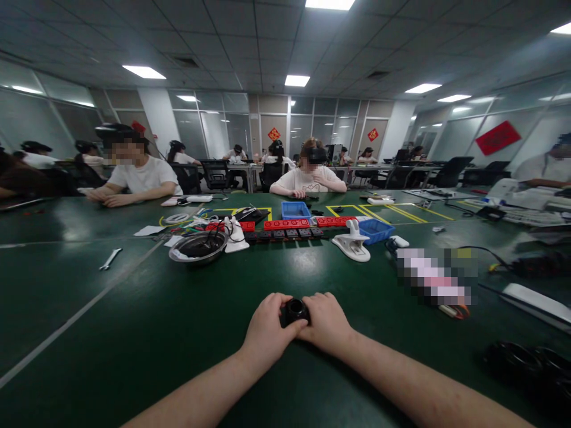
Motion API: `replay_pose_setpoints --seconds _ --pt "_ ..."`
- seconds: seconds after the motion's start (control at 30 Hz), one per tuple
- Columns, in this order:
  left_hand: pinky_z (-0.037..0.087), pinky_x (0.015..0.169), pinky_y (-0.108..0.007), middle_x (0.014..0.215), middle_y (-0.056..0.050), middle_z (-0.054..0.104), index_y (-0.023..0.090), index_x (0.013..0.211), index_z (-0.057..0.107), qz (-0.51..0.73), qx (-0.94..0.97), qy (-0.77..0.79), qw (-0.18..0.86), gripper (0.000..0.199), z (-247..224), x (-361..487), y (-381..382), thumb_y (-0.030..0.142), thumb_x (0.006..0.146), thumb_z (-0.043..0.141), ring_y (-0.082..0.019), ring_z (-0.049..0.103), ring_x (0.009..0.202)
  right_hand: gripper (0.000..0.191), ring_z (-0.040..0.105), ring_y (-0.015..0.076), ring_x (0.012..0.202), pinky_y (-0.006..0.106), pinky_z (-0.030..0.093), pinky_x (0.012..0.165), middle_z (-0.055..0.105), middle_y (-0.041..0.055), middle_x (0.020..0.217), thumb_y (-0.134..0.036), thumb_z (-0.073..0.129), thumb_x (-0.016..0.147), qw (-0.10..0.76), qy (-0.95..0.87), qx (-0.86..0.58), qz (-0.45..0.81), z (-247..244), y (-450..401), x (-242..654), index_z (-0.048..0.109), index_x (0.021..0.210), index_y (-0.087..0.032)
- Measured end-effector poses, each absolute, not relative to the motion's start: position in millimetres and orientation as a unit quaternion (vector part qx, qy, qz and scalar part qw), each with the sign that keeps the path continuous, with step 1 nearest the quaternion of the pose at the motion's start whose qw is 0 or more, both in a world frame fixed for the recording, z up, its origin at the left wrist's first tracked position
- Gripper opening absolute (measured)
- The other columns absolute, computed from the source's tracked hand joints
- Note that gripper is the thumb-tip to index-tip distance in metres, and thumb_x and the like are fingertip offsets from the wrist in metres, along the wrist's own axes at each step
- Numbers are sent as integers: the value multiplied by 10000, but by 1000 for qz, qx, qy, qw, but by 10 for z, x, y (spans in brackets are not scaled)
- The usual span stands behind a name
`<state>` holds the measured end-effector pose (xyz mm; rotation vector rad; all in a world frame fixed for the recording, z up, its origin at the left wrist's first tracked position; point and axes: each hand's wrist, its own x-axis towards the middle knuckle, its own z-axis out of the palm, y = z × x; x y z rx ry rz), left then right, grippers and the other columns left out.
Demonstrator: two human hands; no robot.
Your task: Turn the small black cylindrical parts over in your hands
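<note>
A small black ring-shaped part (296, 310) with a round opening on top is between my two hands, low over the green table (178, 333). My left hand (270, 327) grips its left side, the thumb laid across the near side. On the right side my right hand (328, 321) is closed round it, fingers curled on the far side. The underside of the part is hidden by the hands.
Ahead lie a metal bowl (198, 248), red and black socket strips (285, 224), blue trays (295, 210) and a white clamp (352, 242). A wrench (110, 259) is at left, black round parts (521, 362) at right. People sit across the table.
</note>
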<state>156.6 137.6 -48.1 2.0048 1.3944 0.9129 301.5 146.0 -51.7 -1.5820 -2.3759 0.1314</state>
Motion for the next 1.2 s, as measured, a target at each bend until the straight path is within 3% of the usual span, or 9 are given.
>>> replay_pose_setpoints --seconds 0.17,0.4,0.8,1.07,1.2 --pt "388 652 -262 864 -16 514 193 899 539 301 772 456 326 297 -441 1474 1415 276 626 623 -168 475 764 519 486 188 819 287 355 710 541 37 907 -442 653 555 202 -858 -427 204 -481 1509 3142 505 975 -177" --pt "370 622 -230 859 -5 495 199 924 539 274 786 419 363 331 -427 1419 1453 295 623 635 -146 456 739 346 478 161 846 258 368 743 529 9 902 -288 654 619 156 -855 -330 368 -425 1639 3316 561 930 -166" --pt "369 626 -231 850 -5 499 197 912 544 284 781 419 365 333 -451 1426 1458 287 608 647 -150 464 741 292 471 158 825 261 352 747 535 3 857 -256 633 647 148 -864 -317 363 -406 1670 3320 575 918 -163" --pt "371 628 -246 845 -8 501 189 880 546 296 763 445 364 369 -458 1475 1413 349 570 666 -163 469 749 328 465 134 731 221 363 630 496 -20 785 -291 681 571 157 -829 -376 384 -492 1670 3318 540 831 -149" --pt "372 638 -260 832 -5 511 188 852 537 310 750 480 333 341 -468 1518 1360 318 565 667 -171 478 752 391 437 120 670 201 336 550 475 -24 751 -360 695 519 155 -831 -425 324 -536 1642 3292 482 776 -157"
